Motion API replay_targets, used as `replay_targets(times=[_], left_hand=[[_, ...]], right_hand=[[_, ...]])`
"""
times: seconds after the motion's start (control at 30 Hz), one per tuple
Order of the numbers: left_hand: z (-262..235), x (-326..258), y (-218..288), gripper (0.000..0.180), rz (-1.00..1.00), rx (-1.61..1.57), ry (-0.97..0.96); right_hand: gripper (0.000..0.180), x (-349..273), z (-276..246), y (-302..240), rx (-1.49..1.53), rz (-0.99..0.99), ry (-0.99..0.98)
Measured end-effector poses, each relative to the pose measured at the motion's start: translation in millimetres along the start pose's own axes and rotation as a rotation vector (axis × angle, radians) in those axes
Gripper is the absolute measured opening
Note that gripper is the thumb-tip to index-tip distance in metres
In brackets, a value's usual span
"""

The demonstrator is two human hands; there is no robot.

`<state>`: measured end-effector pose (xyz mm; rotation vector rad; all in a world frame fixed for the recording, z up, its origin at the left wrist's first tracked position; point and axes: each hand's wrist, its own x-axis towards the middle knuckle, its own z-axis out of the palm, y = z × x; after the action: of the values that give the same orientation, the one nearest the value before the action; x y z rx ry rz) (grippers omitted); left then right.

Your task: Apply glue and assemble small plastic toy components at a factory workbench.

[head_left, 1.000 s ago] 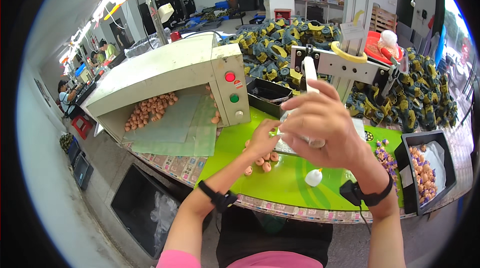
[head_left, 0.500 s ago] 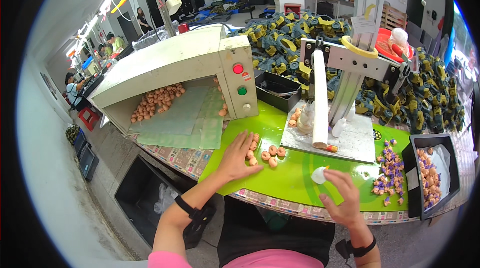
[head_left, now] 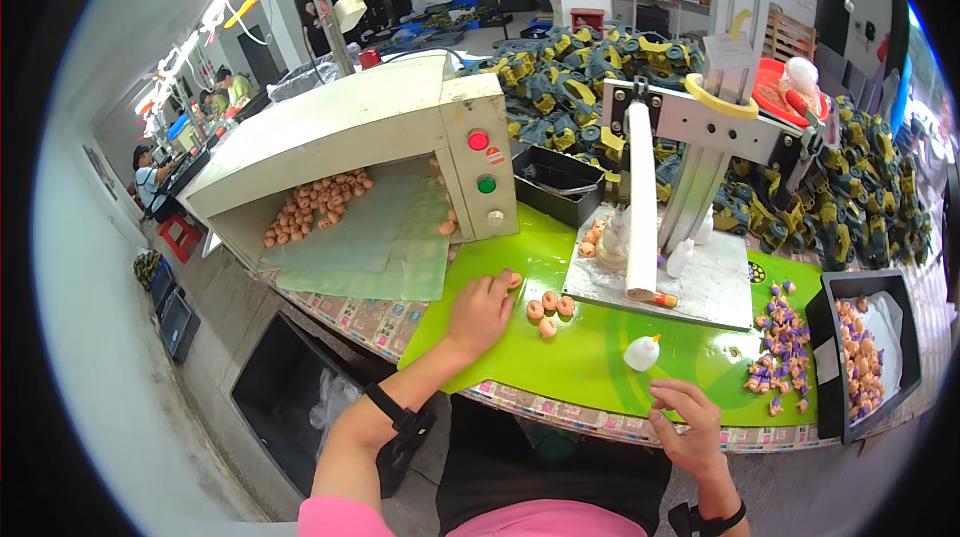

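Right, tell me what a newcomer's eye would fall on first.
Probably the heap of yellow and grey parts behind the metal stand. Next comes the bright green mat in front, with the left hand by round peach pieces and the right hand near a white bottle.

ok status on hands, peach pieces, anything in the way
Left hand over green mat, peach piece at fingertips. Four more peach pieces loose to its right. Right hand open, white bottle just beyond.
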<state>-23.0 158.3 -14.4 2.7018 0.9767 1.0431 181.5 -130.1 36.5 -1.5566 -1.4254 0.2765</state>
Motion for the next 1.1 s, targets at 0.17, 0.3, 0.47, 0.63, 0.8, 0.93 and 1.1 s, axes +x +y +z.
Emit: replay_targets(times=[0.17,0.3,0.47,0.63,0.8,0.93,1.1], left_hand=[[-1.9,-15.7,-14.1,0.025,-0.023,-0.060,0.043],[-8.8,-21.9,-11.7,0.022,-0.016,0.089,0.028],[-11.9,-23.0,-14.8,0.019,-0.137,-0.097,0.164],[-28.5,-36.9,-2.2,0.022,-1.066,-1.908,0.066],[-37.3,-52.9,47.1,0.024,-1.230,-2.298,-0.020],[-23.0,-65.7,74.1,0.029,-1.228,-2.371,-0.164],[-14.8,-70.1,98.9,0.032,-1.223,-2.304,-0.346]], right_hand=[[0.028,0.8,3.0,3.0,-0.012,0.008,0.005],[0.027,-1.5,3.7,5.3,0.004,0.034,0.006],[0.020,-6.2,7.6,21.2,-0.022,0.046,0.083],[0.050,2.0,23.0,36.6,-0.153,0.282,0.232],[0.066,26.6,57.3,53.7,-0.114,0.250,0.239],[0.050,37.2,61.1,61.1,-0.014,0.304,0.142],[0.030,32.6,51.9,36.0,-0.015,0.164,0.138]])
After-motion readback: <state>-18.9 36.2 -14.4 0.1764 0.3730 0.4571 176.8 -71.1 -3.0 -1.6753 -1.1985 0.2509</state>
